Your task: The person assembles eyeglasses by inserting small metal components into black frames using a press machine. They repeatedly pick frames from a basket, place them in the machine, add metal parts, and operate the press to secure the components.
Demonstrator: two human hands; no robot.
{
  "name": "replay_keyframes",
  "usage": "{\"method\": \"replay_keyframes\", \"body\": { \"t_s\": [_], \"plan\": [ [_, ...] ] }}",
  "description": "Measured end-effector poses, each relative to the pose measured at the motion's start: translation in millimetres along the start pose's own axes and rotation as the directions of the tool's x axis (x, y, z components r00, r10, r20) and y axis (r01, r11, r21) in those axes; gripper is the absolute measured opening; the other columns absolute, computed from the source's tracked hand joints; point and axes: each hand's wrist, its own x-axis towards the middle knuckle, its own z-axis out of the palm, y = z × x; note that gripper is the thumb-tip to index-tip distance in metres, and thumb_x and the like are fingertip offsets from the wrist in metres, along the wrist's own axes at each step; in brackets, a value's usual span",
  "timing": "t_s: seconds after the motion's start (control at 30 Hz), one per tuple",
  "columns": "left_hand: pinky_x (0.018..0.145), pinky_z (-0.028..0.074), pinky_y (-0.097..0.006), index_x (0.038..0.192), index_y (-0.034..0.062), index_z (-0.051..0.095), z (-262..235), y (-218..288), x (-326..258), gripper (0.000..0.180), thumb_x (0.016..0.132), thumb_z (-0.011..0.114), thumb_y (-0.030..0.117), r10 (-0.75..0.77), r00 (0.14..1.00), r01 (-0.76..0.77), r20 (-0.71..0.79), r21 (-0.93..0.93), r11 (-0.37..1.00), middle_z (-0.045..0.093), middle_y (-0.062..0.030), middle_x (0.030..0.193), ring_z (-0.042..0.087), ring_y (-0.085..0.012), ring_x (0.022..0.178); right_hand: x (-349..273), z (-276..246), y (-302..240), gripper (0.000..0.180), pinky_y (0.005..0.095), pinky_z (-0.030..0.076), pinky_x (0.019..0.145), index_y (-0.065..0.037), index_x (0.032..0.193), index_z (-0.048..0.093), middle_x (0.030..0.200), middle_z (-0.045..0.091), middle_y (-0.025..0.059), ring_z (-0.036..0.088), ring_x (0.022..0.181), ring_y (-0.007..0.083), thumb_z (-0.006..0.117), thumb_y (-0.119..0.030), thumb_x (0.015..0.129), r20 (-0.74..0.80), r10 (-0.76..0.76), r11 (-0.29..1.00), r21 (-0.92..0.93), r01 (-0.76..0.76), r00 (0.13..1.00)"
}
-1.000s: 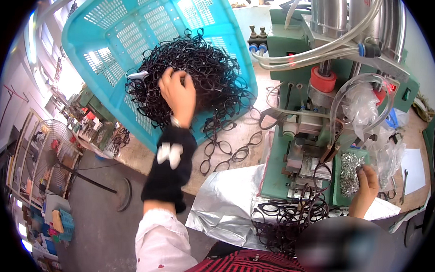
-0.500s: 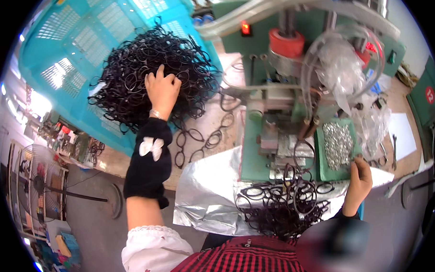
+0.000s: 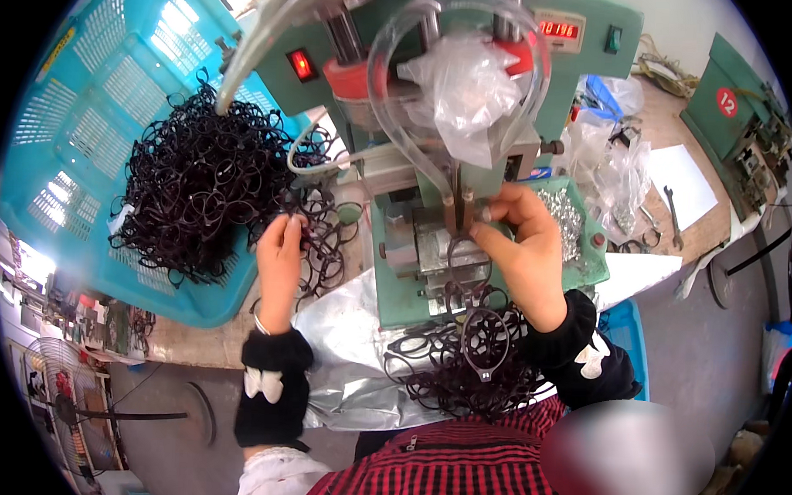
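Dark eyeglass frames [image 3: 189, 188] lie heaped in a blue plastic basket [image 3: 44, 205] on the left. Beside its near right corner, my left hand [image 3: 278, 265] has its fingers pressed together at a clump of frames [image 3: 324, 245]. My right hand [image 3: 531, 252] is raised at the green machine, thumb and forefinger closed near its upright metal tips [image 3: 458, 210]. Whatever is between those fingers is too small to make out. Below the tips, one eyeglass frame [image 3: 484, 342] sits endwise at the metal fixture [image 3: 431, 249], over another pile of frames [image 3: 443, 384].
A green tray [image 3: 591, 267] of small shiny metal parts stands right of the fixture. Clear hoses and a plastic bag [image 3: 467, 93] hang before the machine. Foil [image 3: 339, 368] covers the table's front edge. A wrench [image 3: 673, 218] lies on white paper at the right.
My left hand has come out of the basket heap toward its near right corner. My right hand has moved from the metal-parts tray to the machine's tips. The view has shifted right.
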Motion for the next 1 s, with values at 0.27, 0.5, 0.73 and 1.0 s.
{"method": "replay_keyframes", "body": {
  "t_s": [0.27, 0.5, 0.73, 1.0],
  "plan": [
    [0.069, 0.049, -0.025, 0.098, 0.0043, 0.056, 29, 34, -63, 0.02, 0.107, 0.049, 0.02, -0.161, 0.972, 0.049, -0.171, -0.522, 0.852, 0.063, -0.004, 0.086, 0.061, -0.013, 0.071, -6, 12, -16, 0.039, 0.0216, 0.047, 0.079, 0.001, 0.12, 0.059, 0.089, 0.063, 0.0009, 0.059, 0.086, 0.0067, 0.068, 0.007, 0.082, -0.023, 0.131, 0.963, 0.241, -0.121, 0.991],
    [0.082, 0.059, -0.043, 0.107, 0.0003, 0.049, 30, 125, -96, 0.008, 0.102, 0.049, 0.007, 0.567, 0.74, -0.664, -0.363, -0.258, 0.702, 0.058, -0.0161, 0.099, 0.063, -0.0278, 0.089, -16, 21, -40, 0.044, 0.0257, 0.049, 0.087, 0.002, 0.126, 0.057, 0.103, 0.067, 0.0058, 0.062, 0.096, 0.0118, 0.066, 0.006, 0.083, -0.008, 0.1, 0.962, 0.254, -0.095, 0.995],
    [0.053, 0.054, -0.033, 0.088, 0.005, 0.063, 87, 115, -81, 0.026, 0.07, 0.08, 0.0, 0.971, 0.214, -0.976, 0.109, -0.024, 0.218, 0.071, -0.0148, 0.111, 0.063, -0.0248, 0.065, -2, -73, 21, 0.018, 0.0461, 0.045, 0.102, -0.006, 0.095, 0.073, 0.118, 0.065, 0.0196, 0.056, 0.119, 0.0402, 0.072, -0.01, 0.078, 0.067, -0.2, 0.517, -0.84, 0.163, 0.977],
    [0.064, 0.058, -0.037, 0.082, 0.004, 0.063, 89, 113, -83, 0.019, 0.07, 0.077, 0.002, 0.971, 0.238, -0.971, 0.03, -0.019, 0.239, 0.07, -0.0127, 0.107, 0.063, -0.0275, 0.074, -9, -85, 58, 0.011, 0.0478, 0.045, 0.101, -0.003, 0.091, 0.066, 0.127, 0.06, 0.0228, 0.053, 0.126, 0.0411, 0.07, -0.006, 0.081, 0.233, -0.353, 0.353, -0.863, 0.36, 0.906]
  ]
}}
